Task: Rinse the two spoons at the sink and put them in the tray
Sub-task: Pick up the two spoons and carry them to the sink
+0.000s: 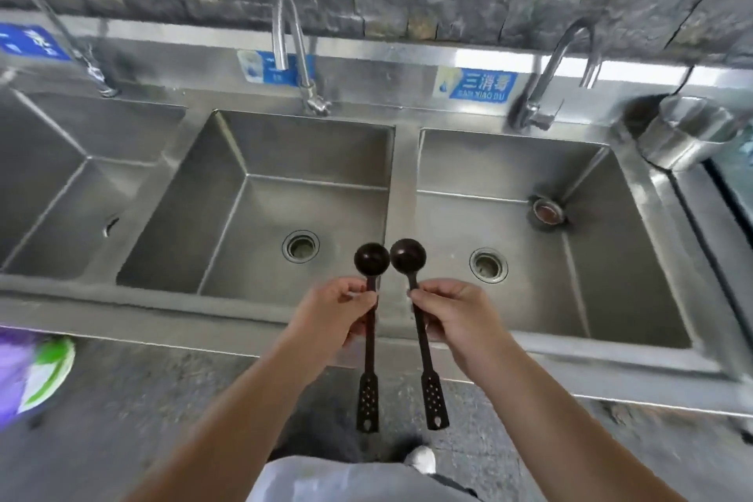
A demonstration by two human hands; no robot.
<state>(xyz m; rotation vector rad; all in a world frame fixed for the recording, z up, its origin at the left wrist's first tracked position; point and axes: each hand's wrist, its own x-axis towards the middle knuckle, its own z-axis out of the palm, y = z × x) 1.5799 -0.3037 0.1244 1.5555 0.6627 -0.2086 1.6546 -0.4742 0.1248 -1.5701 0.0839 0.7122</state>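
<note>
I hold two dark long-handled spoons side by side over the divider between two steel basins. My left hand [340, 308] grips the stem of the left spoon [370, 257]. My right hand [452, 308] grips the stem of the right spoon [408, 255]. Both bowls point away from me and nearly touch; both perforated handle ends hang down toward me. The middle basin [260, 159] and the right basin [509, 167] look dry. The middle tap [285, 33] and the right tap [566, 49] show no running water. No tray is in view.
A third basin [53, 159] with its own tap lies at the left. A steel pot [688, 130] sits on the counter at the far right. A small round strainer [548, 210] rests in the right basin. A purple-and-green bag [32, 371] lies at the left on the floor.
</note>
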